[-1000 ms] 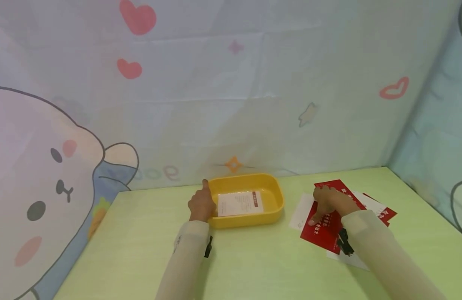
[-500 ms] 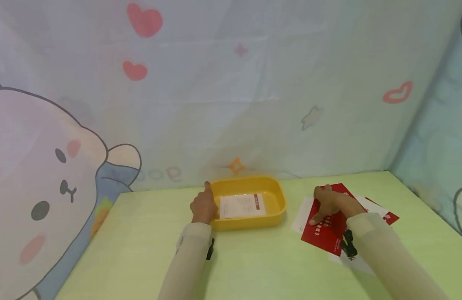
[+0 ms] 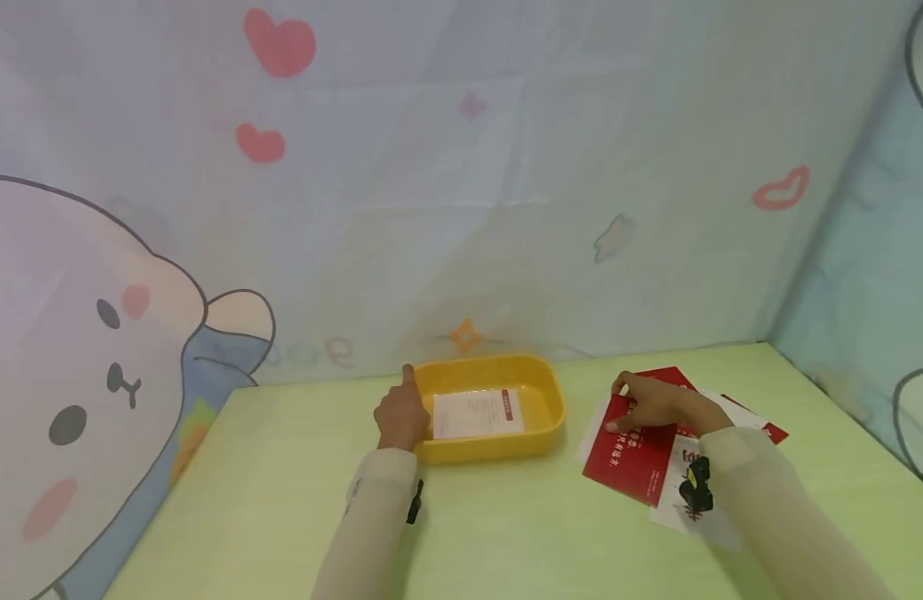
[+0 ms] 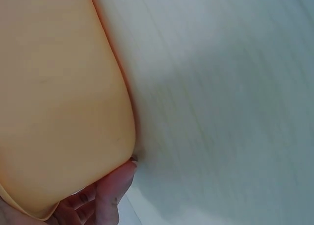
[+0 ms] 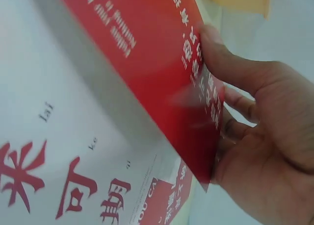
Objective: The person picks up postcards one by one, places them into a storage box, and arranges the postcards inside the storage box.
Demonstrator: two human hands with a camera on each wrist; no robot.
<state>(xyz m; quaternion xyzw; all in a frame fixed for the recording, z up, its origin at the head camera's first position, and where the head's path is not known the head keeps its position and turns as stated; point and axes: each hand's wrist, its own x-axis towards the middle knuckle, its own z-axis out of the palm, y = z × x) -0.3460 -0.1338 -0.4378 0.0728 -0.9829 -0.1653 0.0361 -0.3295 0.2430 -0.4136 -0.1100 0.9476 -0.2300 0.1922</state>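
My left hand grips the left end of a shallow yellow plastic tray; in the left wrist view its fingers curl against the outer wall. A white printed card with a red band lies inside the tray. To the right, my right hand pinches a red card with white lettering between thumb and fingers. That card is tilted up off the pile in the right wrist view. Below it lies a white card with large red characters.
More cards overlap around the right hand: a white one at the left, a red one behind, and a red corner at the right. A printed cloth backdrop stands along the back of the pale green table.
My right hand has taken up the top red card and shifted it slightly left, uncovering more of the white card below. The left hand keeps its grip on the tray.
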